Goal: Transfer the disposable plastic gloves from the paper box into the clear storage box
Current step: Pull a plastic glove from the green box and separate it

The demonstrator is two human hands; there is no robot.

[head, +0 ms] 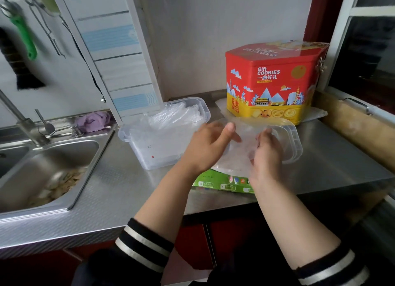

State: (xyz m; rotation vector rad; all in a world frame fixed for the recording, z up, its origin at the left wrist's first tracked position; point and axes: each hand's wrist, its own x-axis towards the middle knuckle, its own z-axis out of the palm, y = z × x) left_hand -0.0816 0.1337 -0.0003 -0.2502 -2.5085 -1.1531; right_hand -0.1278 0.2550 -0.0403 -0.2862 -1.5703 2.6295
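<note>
the left hand [210, 143] hovers above the near right corner of the clear storage box [149, 149], its fingers curled around the edge of a thin sheet of disposable plastic gloves [241, 149] with the thumb pointing up. the right hand [267, 151] is just beside it to the right, fingers bent down and pinching the same see-through bunch, so the gloves are stretched between the two hands. this bunch hangs directly over the green paper box [222, 184], which lies flat on the steel surface [111, 185] at its near edge, partly hidden under both wrists.

the clear storage box stands on the surface to the left of the hands, open at the top, and a heap of crumpled gloves already lies inside it, rising above the rim at the far end. its clear lid [290, 136] rests behind the right hand, touching the base of a red and yellow gift cookies tin [271, 82] that stands against the back wall.

further left a steel sink [64, 157] holds food scraps, with a faucet [19, 119] and a purple cloth [94, 121] along its back rim. a green-handled brush [23, 35] hangs on the wall above.
</note>
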